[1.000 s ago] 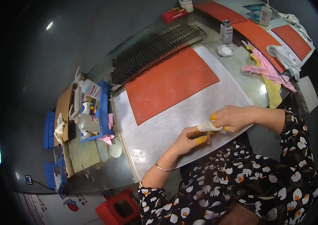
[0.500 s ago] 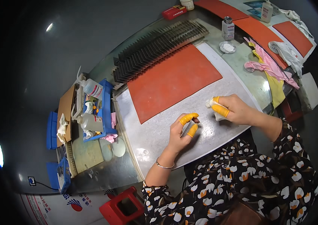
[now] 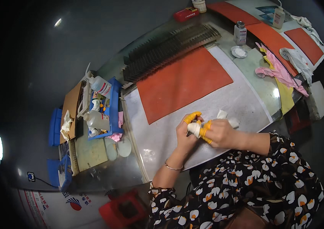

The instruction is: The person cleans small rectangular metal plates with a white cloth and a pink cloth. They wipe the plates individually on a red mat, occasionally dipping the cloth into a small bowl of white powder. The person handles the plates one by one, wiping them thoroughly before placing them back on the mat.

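My left hand [image 3: 186, 136], with yellow finger cots on its fingertips, grips a small thin flat piece by its edges. That piece is now almost wholly hidden behind the cloth and fingers. In my right hand [image 3: 224, 133], also in yellow finger cots, is a bunched white cloth [image 3: 194, 128]; its front end is pressed against the piece at my left fingers, and its loose ends stick out behind the right hand. Both hands are above the pale sheet [image 3: 150, 141], just on the near side of a reddish-orange mat [image 3: 185, 86].
Behind the mat stands a long rack of dark upright plates [image 3: 169, 49]. On the left is a blue basket [image 3: 114, 107] with white squeeze bottles. A clear bottle [image 3: 240, 33], a small dish [image 3: 239, 52] and pink and yellow cloths [image 3: 278, 72] lie at the right. A red stool [image 3: 122, 208] is below.
My right hand has moved left and brought the white cloth onto the piece in my left hand. The hands were apart before. The whole view has shifted slightly.
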### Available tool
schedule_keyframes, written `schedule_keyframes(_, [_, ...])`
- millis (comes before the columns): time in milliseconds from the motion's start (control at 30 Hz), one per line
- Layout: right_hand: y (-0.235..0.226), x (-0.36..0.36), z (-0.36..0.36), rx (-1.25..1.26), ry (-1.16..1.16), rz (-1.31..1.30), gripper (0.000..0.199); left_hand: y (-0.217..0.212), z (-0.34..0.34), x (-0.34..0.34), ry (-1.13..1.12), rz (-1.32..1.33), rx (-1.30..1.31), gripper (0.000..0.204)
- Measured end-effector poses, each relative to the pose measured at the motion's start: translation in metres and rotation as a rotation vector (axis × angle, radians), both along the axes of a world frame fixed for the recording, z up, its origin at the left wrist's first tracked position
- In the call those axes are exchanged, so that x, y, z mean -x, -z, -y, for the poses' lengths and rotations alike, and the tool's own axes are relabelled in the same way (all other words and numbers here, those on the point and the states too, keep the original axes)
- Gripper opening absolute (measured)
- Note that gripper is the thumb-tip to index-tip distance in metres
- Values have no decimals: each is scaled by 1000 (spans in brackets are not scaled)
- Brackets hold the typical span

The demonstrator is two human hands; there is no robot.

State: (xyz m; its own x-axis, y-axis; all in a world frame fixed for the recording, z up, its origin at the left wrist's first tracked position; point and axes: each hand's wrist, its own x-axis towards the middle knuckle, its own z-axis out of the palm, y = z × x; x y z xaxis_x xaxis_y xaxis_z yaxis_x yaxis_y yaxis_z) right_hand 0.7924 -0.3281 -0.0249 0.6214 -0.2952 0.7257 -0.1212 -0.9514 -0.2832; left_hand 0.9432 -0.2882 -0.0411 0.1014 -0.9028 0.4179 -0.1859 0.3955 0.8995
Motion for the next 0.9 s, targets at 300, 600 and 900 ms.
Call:
schedule_keyframes(300, [-27, 37, 41, -1283, -139, -210, 21, -2, -8, -6, -8, 14, 26, 29])
schedule_keyframes(600, [12, 50, 55, -480, 274, -501, 22, 8, -6, -7, 15, -85, -23, 26])
schedule_keyframes(900, [37, 46, 65, -223, 227, -299, 15, 18, -6, -15, 1, -121, -53, 28])
